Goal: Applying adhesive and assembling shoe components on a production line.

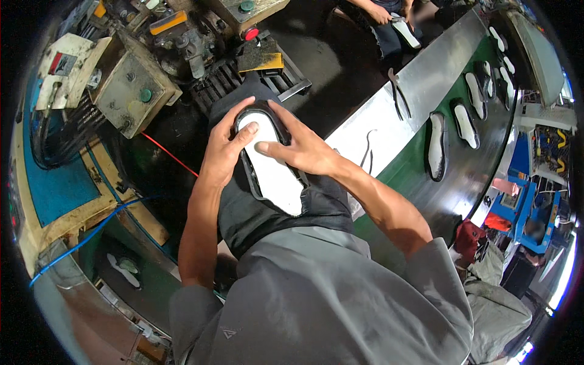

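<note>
A shoe upper (pixel 271 167) with a white insole facing up and a black rim around it lies over my lap. My left hand (pixel 224 146) wraps its left side near the far end, the thumb pressing on the white insole. My right hand (pixel 304 146) grips the opposite side, its thumb also flat on the insole. The far fingers of both hands curl around the black edge and are partly hidden. To the right, pincers (pixel 398 96) and a thin hooked tool (pixel 368 149) rest on the metal ledge (pixel 365 125).
Several similar shoe uppers (pixel 437 146) lie on the green conveyor belt (pixel 404 176) at the right. At the top, another person's hands (pixel 380 13) hold a shoe upper (pixel 406 31). Machine boxes (pixel 131 91) with green buttons stand at the far left. A blue hose (pixel 91 234) crosses the lower left.
</note>
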{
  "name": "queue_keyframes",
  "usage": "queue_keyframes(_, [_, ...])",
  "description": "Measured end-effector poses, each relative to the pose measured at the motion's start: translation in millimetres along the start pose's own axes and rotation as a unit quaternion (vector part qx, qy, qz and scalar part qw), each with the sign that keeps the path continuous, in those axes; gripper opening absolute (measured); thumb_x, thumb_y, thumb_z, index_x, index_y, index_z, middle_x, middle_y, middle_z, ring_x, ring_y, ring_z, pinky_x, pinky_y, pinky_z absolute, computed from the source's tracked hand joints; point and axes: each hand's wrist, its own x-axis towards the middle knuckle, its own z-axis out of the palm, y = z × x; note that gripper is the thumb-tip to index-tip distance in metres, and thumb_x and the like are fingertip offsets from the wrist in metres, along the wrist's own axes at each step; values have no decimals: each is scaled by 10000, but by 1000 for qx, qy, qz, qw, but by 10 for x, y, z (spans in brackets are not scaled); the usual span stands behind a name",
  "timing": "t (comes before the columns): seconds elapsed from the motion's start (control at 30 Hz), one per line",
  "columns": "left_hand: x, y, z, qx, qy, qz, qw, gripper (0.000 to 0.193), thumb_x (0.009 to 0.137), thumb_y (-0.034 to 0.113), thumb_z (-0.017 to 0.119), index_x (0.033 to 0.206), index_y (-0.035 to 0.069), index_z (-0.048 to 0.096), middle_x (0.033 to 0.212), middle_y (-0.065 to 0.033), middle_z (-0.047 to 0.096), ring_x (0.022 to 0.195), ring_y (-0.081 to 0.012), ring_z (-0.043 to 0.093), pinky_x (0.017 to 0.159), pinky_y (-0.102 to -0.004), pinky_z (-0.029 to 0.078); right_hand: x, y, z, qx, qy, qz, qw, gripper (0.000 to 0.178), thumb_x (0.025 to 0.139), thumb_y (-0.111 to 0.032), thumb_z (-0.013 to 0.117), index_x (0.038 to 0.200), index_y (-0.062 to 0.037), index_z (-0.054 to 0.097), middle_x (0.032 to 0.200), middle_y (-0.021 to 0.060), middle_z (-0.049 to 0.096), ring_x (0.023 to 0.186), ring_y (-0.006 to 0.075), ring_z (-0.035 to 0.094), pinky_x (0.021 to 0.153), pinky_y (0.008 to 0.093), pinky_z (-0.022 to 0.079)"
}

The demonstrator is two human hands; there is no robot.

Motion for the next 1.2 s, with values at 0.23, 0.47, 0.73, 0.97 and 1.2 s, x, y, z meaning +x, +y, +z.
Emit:
queue_keyframes(0.23, [-72,-30,87,120,54,76,988,535,1051,209,756,1519,-9,616,1330,-86,700,1179,-144,634,1039,-300,507,38,16,86,-65,46,-68,995,946,972,-485,831,1676,-15,407,1516,305,583,1459,402,532,1186,482,450])
queue_keyframes(0.47, [-59,-160,-25,151,76,97,981,501,1037,249,772,1461,4,665,1392,-131,690,1261,-198,640,1086,-347,501,41,129,270,-89,96,-140,982,880,1010,-409,804,1700,-60,382,1600,266,529,1508,392,485,1248,469,394])
queue_keyframes(0.73, [-80,-210,-111,-54,-19,82,995,543,1033,165,767,1529,3,619,1441,-99,671,1269,-165,621,1114,-309,476,109,227,-276,233,-101,-44,966,1024,1014,-416,811,1774,-126,189,1747,208,365,1593,327,385,1326,464,283])
queue_keyframes(0.97, [7,-267,32,-34,11,84,996,523,1037,148,762,1524,13,628,1423,-81,672,1271,-166,618,1133,-324,474,205,47,-183,-35,-69,-136,988,961,979,-365,848,1725,-75,317,1682,267,434,1566,360,431,1269,457,379])
queue_keyframes(1.2, [57,-358,192,-119,13,-16,993,515,1136,150,593,1603,-45,498,1581,-161,560,1420,-215,543,1223,-362,403,267,443,-224,105,-31,-62,992,830,1016,-250,787,1719,-110,368,1632,180,505,1474,254,494,1233,387,397])
